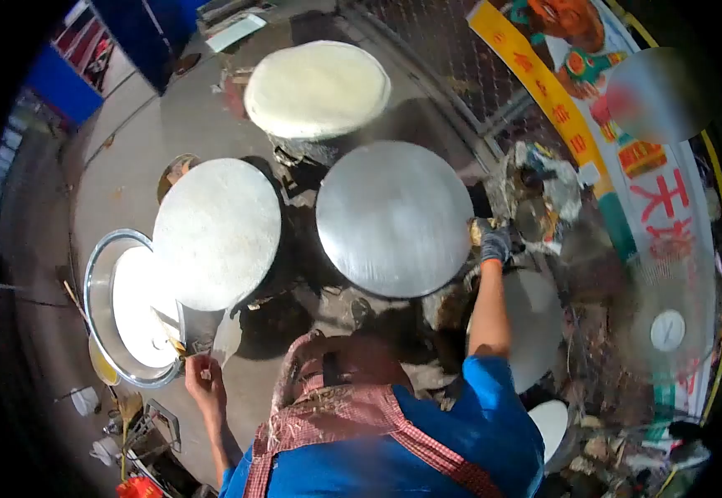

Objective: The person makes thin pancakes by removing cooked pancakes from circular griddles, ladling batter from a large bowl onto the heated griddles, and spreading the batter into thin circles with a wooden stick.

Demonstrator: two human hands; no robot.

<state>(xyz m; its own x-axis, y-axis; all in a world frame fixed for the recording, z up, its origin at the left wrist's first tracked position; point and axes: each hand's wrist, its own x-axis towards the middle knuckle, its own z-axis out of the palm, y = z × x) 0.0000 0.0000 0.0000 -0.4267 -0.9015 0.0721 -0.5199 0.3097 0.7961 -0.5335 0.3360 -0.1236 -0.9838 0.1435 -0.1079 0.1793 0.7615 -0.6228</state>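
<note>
At lower left, my left hand [201, 378] has its fingers closed at the rim of a metal basin [95, 290] holding white batter [132, 307]. It appears to grip a light-coloured handled tool [174, 339] that reaches into the batter; the kind does not show. My right hand [496, 241], in a dark grey glove, is closed around a yellowish wad [479, 231] at the right edge of a bare grey round griddle [394, 220]. A second griddle, left of it, is covered by a thin white batter sheet [218, 232]. A pale yellowish sheet [318, 90] covers the far griddle.
Another grey round plate [527, 332] lies below my right forearm. A crumpled plastic bag [543, 195] with containers sits right of the griddles. A printed banner [660, 191] runs along the right side. Tools and a red item [138, 487] are at lower left.
</note>
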